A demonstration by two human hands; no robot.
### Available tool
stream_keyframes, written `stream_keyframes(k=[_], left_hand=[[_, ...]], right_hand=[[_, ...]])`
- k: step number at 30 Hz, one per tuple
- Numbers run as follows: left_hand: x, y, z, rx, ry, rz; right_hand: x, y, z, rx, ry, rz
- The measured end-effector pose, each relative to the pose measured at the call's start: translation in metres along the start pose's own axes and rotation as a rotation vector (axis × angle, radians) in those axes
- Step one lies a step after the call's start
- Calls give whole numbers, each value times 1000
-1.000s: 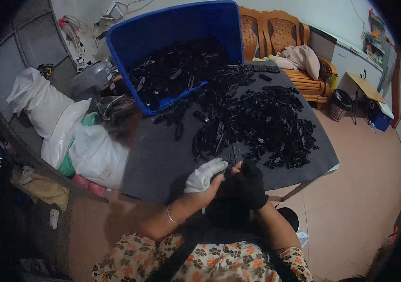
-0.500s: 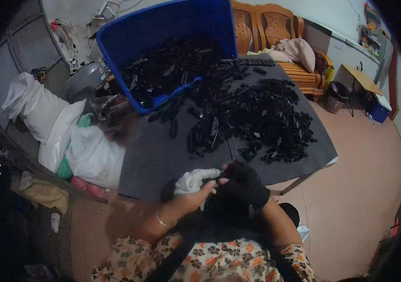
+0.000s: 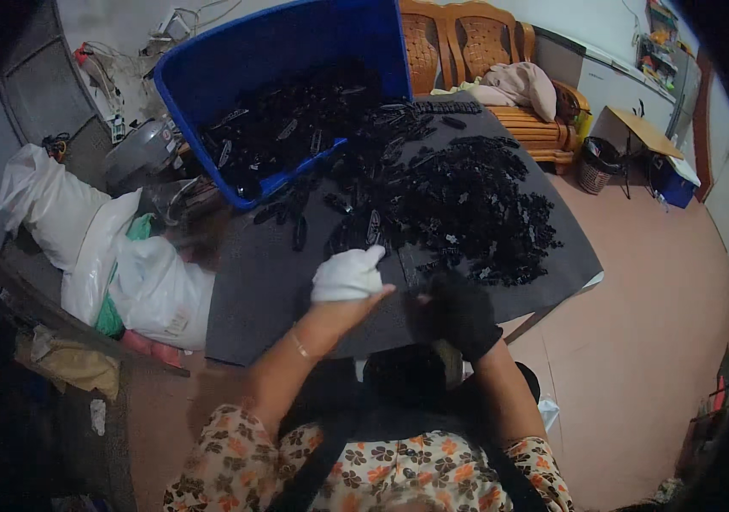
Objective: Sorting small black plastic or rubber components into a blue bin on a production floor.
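My left hand (image 3: 349, 277), in a white glove with the thumb bare, reaches over the near edge of a heap of long black plastic pieces (image 3: 356, 232). Its thumb stands apart from the gloved fingers and nothing shows between them. To its right, my right hand (image 3: 458, 316) in a black glove hovers over the table's near part, beside a pile of small black plastic parts (image 3: 475, 213). Motion blurs its fingers, so whether it holds anything cannot be made out. The two hands are apart.
A blue bin (image 3: 283, 38) lies tipped at the back of the grey table (image 3: 262, 299), with black pieces spilling out. White sacks (image 3: 160, 277) stand left of the table. Behind are a wooden bench (image 3: 510, 115) and a wicker basket (image 3: 597, 166).
My hands were together near the table's front edge and have parted. The left has moved forward to the long black pieces; the right has shifted slightly right.
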State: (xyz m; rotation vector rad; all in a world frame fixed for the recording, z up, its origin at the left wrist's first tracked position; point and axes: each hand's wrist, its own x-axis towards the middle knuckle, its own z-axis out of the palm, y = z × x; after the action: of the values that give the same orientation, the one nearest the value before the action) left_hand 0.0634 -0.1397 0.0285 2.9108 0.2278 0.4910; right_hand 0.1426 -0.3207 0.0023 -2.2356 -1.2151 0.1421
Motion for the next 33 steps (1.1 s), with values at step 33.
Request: stream_keyframes(k=[33], left_hand=[[-49, 14, -8, -1122, -81, -213]], right_hand=[[5, -5, 26, 308, 445, -431]])
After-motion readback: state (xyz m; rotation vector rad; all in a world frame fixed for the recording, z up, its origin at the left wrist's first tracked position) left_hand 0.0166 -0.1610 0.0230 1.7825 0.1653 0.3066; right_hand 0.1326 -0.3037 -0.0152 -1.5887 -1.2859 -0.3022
